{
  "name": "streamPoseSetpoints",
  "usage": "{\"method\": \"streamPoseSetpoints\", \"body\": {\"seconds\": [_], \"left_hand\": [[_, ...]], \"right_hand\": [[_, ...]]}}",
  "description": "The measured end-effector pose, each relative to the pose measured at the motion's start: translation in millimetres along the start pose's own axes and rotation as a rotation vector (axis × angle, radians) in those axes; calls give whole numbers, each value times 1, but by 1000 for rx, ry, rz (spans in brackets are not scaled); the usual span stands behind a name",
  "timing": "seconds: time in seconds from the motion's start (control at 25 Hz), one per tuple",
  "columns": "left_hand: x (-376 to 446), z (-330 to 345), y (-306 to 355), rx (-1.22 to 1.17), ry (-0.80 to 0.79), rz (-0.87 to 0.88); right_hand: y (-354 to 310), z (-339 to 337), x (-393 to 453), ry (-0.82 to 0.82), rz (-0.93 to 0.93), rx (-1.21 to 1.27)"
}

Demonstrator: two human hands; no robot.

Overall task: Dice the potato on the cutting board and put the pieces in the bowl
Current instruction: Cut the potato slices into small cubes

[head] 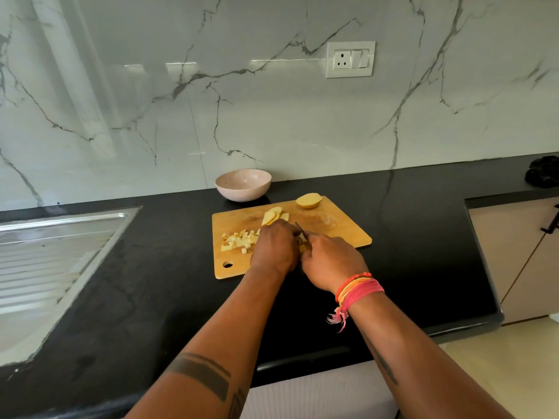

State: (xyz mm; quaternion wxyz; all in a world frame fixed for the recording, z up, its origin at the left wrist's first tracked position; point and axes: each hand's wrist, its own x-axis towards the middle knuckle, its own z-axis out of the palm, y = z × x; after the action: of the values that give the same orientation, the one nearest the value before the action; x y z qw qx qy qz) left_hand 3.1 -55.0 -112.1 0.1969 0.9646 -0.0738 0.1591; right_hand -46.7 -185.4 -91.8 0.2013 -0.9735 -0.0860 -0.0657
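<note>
Black counter (408,237) carries the board (338,231), where both hands hide the piece being cut and all but a sliver of the knife (299,227). Pale dice (237,239) lie left, slices (273,216) behind, a half potato (308,201) at the far edge, near the bowl (243,185). Left hand (273,247) curls down over the hidden piece, right hand (331,261) wraps the knife handle.

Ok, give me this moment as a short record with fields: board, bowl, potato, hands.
board: wooden cutting board on black counter
bowl: pink bowl behind board, looks empty
diced: potato cubes on board's left part
slices: potato slices mid-board
uncut: potato half at far edge
left hand: steadies potato
right hand: grips knife
</note>
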Motion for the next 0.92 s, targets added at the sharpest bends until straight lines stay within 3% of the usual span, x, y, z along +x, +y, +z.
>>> {"method": "streamPoseSetpoints", "body": {"seconds": [0.28,0.6,0.92], "left_hand": [[1,2,3,11,15,-24],[-7,-3,6,-82,45,-84],[-11,-9,8,-126,57,-107]], "right_hand": [[12,4,-52,74,-14,-65],[11,3,-52,130,11,54],[0,3,-19,43,-28,22]]}}
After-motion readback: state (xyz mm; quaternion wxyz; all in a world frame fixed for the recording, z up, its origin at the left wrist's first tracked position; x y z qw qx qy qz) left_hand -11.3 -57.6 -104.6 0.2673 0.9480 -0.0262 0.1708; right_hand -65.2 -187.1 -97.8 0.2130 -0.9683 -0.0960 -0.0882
